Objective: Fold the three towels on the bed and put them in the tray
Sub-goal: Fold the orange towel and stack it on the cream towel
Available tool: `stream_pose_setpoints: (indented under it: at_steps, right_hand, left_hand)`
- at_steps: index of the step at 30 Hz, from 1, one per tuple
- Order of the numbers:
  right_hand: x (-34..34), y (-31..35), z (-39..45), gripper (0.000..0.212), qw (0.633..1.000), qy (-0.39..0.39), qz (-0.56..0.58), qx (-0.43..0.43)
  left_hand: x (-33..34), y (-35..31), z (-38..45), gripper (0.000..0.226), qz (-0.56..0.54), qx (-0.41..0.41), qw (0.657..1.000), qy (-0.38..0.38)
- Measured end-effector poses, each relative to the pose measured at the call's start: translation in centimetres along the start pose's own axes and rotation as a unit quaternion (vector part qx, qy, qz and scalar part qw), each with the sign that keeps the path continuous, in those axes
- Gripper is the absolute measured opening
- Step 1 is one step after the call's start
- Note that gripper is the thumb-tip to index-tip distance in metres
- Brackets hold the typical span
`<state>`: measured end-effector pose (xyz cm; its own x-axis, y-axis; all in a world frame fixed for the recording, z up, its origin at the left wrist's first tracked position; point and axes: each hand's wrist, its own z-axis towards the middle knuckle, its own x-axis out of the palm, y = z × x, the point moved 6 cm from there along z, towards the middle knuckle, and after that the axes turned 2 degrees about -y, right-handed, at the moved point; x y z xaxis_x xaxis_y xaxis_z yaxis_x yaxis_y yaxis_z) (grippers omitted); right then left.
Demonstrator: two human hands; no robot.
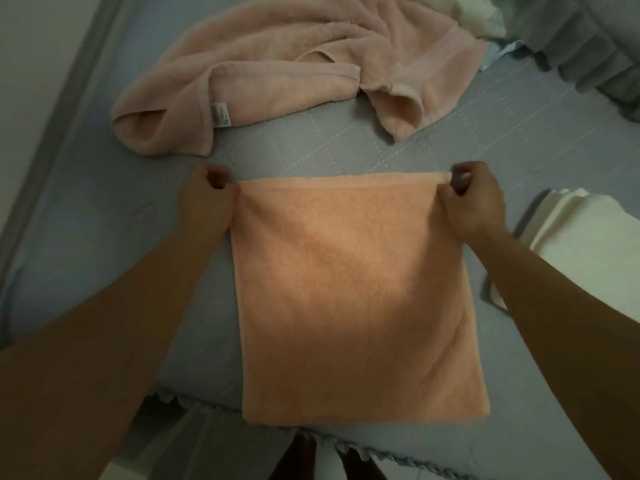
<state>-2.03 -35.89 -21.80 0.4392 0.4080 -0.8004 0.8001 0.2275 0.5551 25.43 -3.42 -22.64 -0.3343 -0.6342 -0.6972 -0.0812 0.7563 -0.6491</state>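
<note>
An orange towel (353, 292) lies flat on the blue bed in front of me, doubled over, its near edge reaching the bed's front edge. My left hand (207, 199) pinches its far left corner and my right hand (474, 199) pinches its far right corner, stretching the far edge straight. A pale pink towel (294, 74) lies crumpled farther back on the bed. A folded white towel (585, 240) rests at the right edge in a dark-rimmed tray (530, 209), mostly hidden behind my right forearm.
The blue quilted bedspread (346, 147) has a frilled front edge (194, 403). A grey bed frame (59, 109) runs along the left. White fluffy fabric (460, 12) and grey pleated fabric (588, 53) lie at the far right.
</note>
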Motion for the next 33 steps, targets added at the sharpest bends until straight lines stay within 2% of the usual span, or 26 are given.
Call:
stream_pose_setpoints:
  at_steps: [3,5,7,9,11,13,15,19,21,25,27,29,31,33]
  right_hand:
    - [0.2,-0.1,-1.8,0.053,0.999,0.033,-0.025,0.013]
    - [-0.2,0.2,-4.8,0.066,0.993,0.014,-0.114,-0.033]
    - [0.2,1.2,-9.3,0.074,0.971,0.024,-0.194,-0.141]
    - [2.1,2.2,-14.3,0.073,0.948,0.092,-0.194,-0.236]
    - [5.1,2.6,-18.5,0.070,0.922,0.164,-0.193,-0.292]
    - [7.8,1.5,-21.1,0.068,0.894,0.194,-0.233,-0.330]
    - [8.4,-1.1,-21.1,0.069,0.882,0.191,-0.277,-0.329]
    - [4.2,-7.9,-17.9,0.073,0.911,0.121,-0.307,-0.248]
    - [1.9,-10.7,-17.3,0.073,0.919,0.116,-0.319,-0.200]
    - [-1.6,-13.9,-20.4,0.075,0.922,0.142,-0.339,-0.123]
    - [-3.1,-14.5,-22.8,0.064,0.939,0.151,-0.298,-0.085]
    - [-4.2,-15.1,-24.7,0.046,0.970,0.144,-0.193,-0.011]
    - [-4.1,-15.7,-26.2,0.035,0.980,0.159,-0.066,0.099]
    - [-3.5,-16.3,-27.1,0.038,0.965,0.182,0.011,0.188]
  left_hand:
    - [-0.8,-1.5,-1.6,0.042,0.026,0.033,0.999,-0.021]
    - [-1.1,-3.0,-4.4,0.052,0.100,0.127,0.986,-0.028]
    - [-0.1,-3.9,-8.7,0.062,0.192,0.254,0.948,0.005]
    - [2.4,-4.0,-14.1,0.063,0.234,0.359,0.901,0.067]
    - [5.7,-3.1,-19.1,0.060,0.289,0.430,0.845,0.131]
    - [8.2,-0.4,-21.5,0.061,0.342,0.452,0.805,0.178]
    - [8.6,3.1,-20.7,0.064,0.362,0.435,0.802,0.191]
    - [6.2,9.0,-18.0,0.068,0.402,0.411,0.804,0.153]
    - [4.2,10.6,-18.4,0.068,0.414,0.351,0.830,0.130]
    - [1.4,12.3,-22.7,0.069,0.377,0.168,0.900,0.138]
    - [0.1,12.5,-25.9,0.069,0.285,0.090,0.940,0.163]
    - [-1.2,12.1,-28.3,0.066,0.119,0.033,0.980,0.155]
    - [-2.0,12.1,-29.5,0.058,-0.011,-0.046,0.988,0.148]
    - [-2.1,12.8,-30.4,0.056,-0.099,-0.161,0.971,0.145]
